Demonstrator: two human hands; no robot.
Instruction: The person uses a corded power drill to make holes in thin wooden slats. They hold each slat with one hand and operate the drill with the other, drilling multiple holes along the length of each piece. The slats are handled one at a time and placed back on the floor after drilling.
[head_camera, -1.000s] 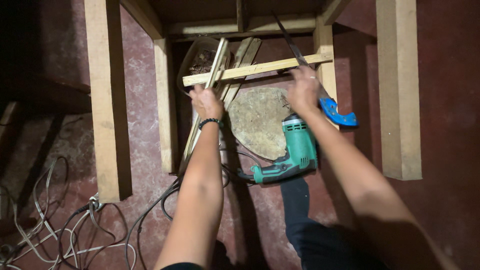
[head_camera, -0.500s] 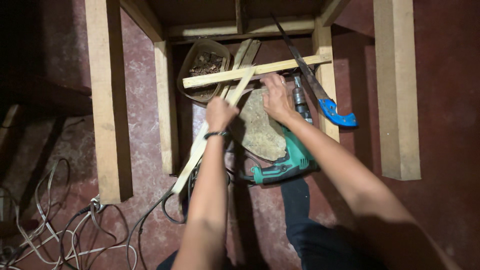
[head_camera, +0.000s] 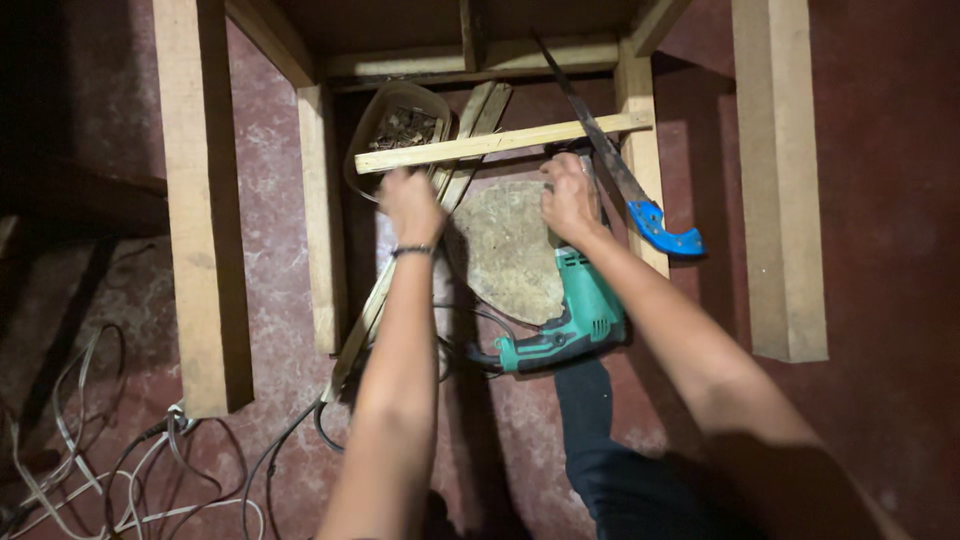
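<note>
Leg: dark trouser leg (head_camera: 600, 450) at the bottom of view, stretched over the reddish floor (head_camera: 880, 200).
Cables: pale and dark cables (head_camera: 120, 470) tangled on the floor at lower left.
Drill: green power drill (head_camera: 575, 315) lying on the floor, under the right forearm, grip pointing left, dark cord trailing off it.
Stone: flat, rough slab (head_camera: 510, 250) on the floor between the two arms, touching the drill.
Left hand: left hand (head_camera: 412, 205), dark band at the wrist, clenched on the long thin wooden slats (head_camera: 385, 300) running diagonally from lower left to upper right.
Right hand: right hand (head_camera: 570, 195) closed at the front end of the drill, just below the crossbar; exact grasp hard to tell.
Crossbar: pale wooden strip (head_camera: 500, 142) lying across, just beyond both hands.
Saw: handsaw with blue handle (head_camera: 665, 228) leaning across the right end of the crossbar.
Bowl: container of wood scraps (head_camera: 400, 125) behind the crossbar.
Frame: upright wooden posts (head_camera: 200, 200) left and right, top rail farthest off.
</note>
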